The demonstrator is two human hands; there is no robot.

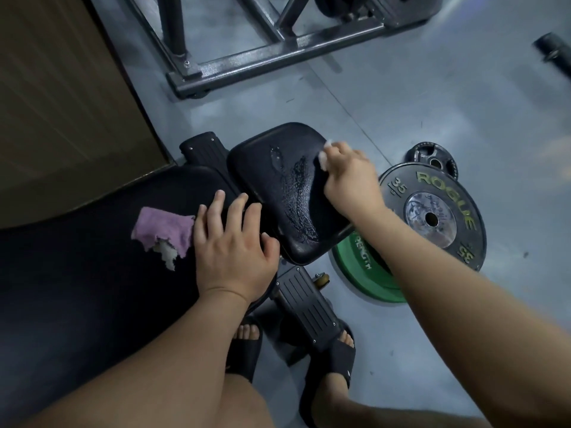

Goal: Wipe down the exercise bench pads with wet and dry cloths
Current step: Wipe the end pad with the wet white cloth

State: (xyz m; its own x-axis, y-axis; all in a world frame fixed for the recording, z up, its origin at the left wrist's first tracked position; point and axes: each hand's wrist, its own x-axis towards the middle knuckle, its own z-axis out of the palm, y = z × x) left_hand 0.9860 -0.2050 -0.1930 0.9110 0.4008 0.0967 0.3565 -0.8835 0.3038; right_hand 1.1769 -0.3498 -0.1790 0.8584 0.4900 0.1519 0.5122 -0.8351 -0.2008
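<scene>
Seat pad (256, 183) wet-wipe in progress.
Right hand (349, 177) grips white cloth (323, 159); left hand (234, 242) lies flat beside the pad; drying apparently pending.

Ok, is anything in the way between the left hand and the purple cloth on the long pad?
Nothing visible. The purple cloth lies on the long pad right against the left hand, at its little-finger side. The right hand is off on the seat pad with a white cloth.
</scene>
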